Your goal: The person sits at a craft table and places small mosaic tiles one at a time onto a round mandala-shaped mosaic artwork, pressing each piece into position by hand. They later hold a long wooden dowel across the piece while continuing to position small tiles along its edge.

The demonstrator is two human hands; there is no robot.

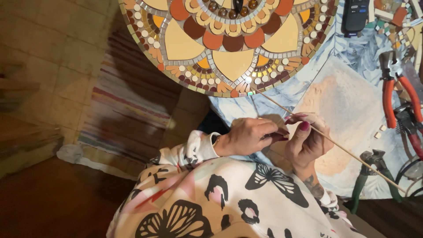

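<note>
A round mosaic panel [229, 39] in orange, cream and brown tiles lies at the top, hanging over the table's near edge. My right hand [306, 141] pinches a long thin wooden stick [352, 155] whose far tip reaches the mosaic's rim. My left hand [251, 135] is curled just left of it, fingertips meeting the right hand; what it pinches is too small to see.
Red-handled nippers [387, 99] and green-handled pliers [365, 174] lie at the right on a blue-and-white cloth [282, 94]. A dark handheld device [355, 15] sits at the top. Loose tile bits [378, 134] lie nearby. A striped rug [123, 119] covers the floor at left.
</note>
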